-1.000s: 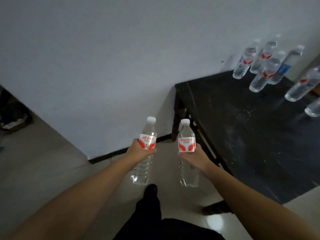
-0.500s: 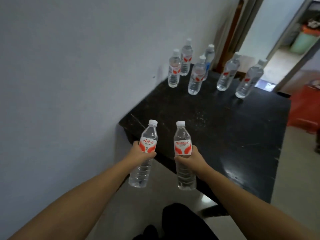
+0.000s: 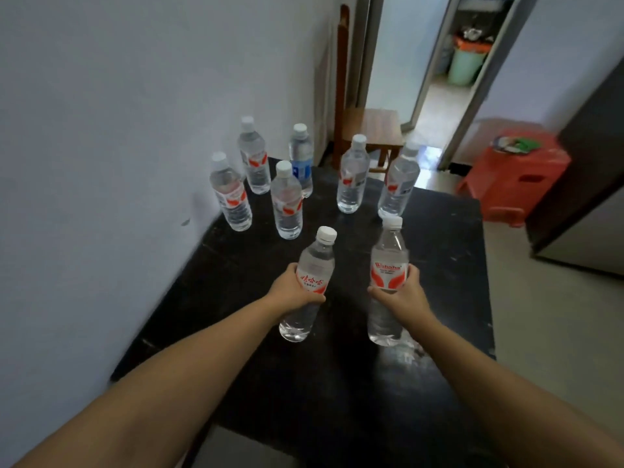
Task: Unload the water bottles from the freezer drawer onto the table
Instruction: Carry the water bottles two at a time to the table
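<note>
Head view: the left hand (image 3: 293,289) grips one water bottle (image 3: 309,288) and the right hand (image 3: 398,294) grips another bottle (image 3: 387,282), mid-frame over the black desk (image 3: 445,265). Holding the middle looks safest; they seem full, heavy, maybe slippery.

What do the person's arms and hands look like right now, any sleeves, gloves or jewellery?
Both forearms are bare to the frame's bottom edge: no sleeves show. The left hand and right hand wear no gloves; no watch, bracelet or rings are visible. Motion blur hides finer detail.
</note>
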